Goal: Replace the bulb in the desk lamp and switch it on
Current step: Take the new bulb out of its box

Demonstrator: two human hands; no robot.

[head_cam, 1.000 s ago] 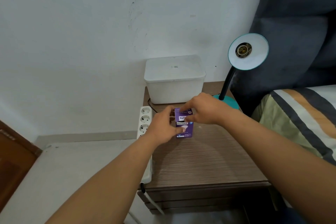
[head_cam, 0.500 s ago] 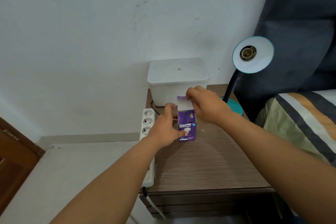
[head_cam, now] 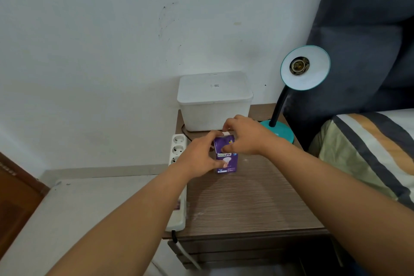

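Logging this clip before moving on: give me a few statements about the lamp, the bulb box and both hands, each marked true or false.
1. The lamp has no bulb in its socket. True.
2. The purple box lies flat on the bed. False: it stands upright on the wooden nightstand.
3. The left hand holds the box from its side. True.
4. The right hand is on the lamp base. False: it is at the box's top flap.
5. A power strip lies along the nightstand's left edge. True.
6. The white tub stands in front of the box. False: it stands behind it, by the wall.
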